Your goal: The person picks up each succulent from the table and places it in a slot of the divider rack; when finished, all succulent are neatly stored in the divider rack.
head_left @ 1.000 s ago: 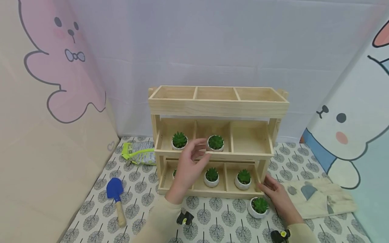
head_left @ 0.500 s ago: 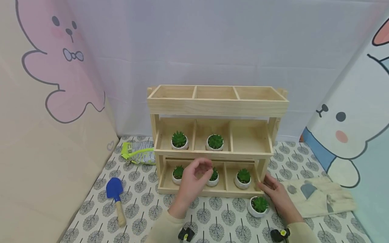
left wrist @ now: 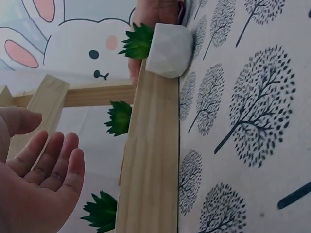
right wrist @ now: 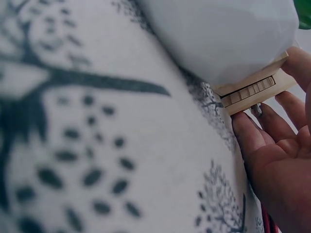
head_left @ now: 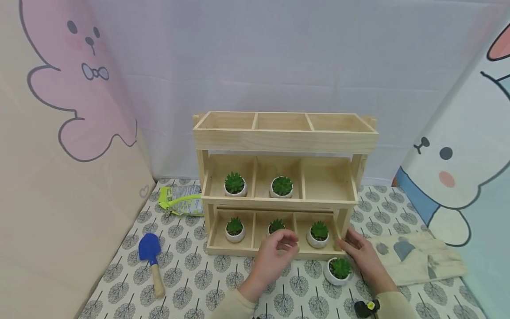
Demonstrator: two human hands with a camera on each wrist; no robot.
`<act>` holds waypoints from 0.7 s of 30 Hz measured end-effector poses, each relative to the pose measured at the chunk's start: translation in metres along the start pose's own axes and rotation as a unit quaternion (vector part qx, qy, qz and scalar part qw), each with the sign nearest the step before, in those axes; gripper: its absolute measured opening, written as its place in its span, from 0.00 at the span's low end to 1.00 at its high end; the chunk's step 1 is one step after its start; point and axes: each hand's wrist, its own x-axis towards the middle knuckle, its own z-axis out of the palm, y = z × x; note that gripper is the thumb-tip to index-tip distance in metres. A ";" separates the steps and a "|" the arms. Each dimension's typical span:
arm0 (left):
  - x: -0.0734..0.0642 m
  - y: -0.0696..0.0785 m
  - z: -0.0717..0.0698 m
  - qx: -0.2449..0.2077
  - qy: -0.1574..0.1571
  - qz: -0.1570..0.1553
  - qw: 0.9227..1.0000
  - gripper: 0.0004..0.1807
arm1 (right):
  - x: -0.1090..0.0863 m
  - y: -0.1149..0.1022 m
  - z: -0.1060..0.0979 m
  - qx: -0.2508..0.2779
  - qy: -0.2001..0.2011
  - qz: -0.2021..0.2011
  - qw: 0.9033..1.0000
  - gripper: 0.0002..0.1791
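A three-tier wooden plant rack (head_left: 284,142) stands centrally in the head view, each tier split into three compartments. My left hand (head_left: 275,257) hovers before the bottom tier, fingers loosely bent around nothing, partly hiding the middle succulent (head_left: 276,225). At the rack's lower right corner, my right hand (head_left: 364,257) holds the end, thumb at the front edge and fingers along the side; the right wrist view shows its fingers (right wrist: 252,133) against the wood. A potted succulent (head_left: 338,271) in a white faceted pot (left wrist: 170,51) stands on the cloth beside that hand.
Two potted succulents, left (head_left: 235,184) and middle (head_left: 281,187), occupy the second tier; three are on the bottom. A blue trowel (head_left: 150,252) and a green-and-grey bag (head_left: 183,200) lie left. Pale gloves (head_left: 418,257) lie right on the tree-print cloth (head_left: 203,279).
My left hand has come down from the second tier and shifted right, passing in front of the bottom tier. My right hand has stayed at the rack's corner.
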 end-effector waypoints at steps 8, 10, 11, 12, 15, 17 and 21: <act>-0.009 -0.013 0.026 0.009 -0.052 -0.024 0.998 0.12 | -0.001 0.002 0.000 0.000 0.005 -0.003 1.000 0.46; -0.012 -0.016 0.032 0.015 -0.062 -0.038 0.997 0.14 | -0.001 0.003 0.000 0.005 0.004 -0.007 1.000 0.45; -0.013 -0.017 0.034 0.018 -0.067 -0.044 0.997 0.15 | -0.002 0.003 0.000 0.008 0.004 -0.008 1.000 0.45; -0.014 -0.019 0.037 0.022 -0.070 -0.048 0.996 0.16 | -0.002 0.003 0.000 0.010 0.004 -0.009 1.000 0.44; -0.016 -0.023 0.043 0.038 -0.083 -0.053 0.994 0.18 | -0.002 0.003 0.001 0.009 0.005 -0.011 1.000 0.44; -0.018 -0.026 0.047 0.049 -0.091 -0.052 0.993 0.20 | -0.002 0.003 0.001 0.006 0.004 -0.010 1.000 0.44; -0.019 -0.032 0.053 0.071 -0.103 -0.050 0.991 0.24 | -0.001 0.002 0.001 0.005 0.001 -0.009 1.000 0.44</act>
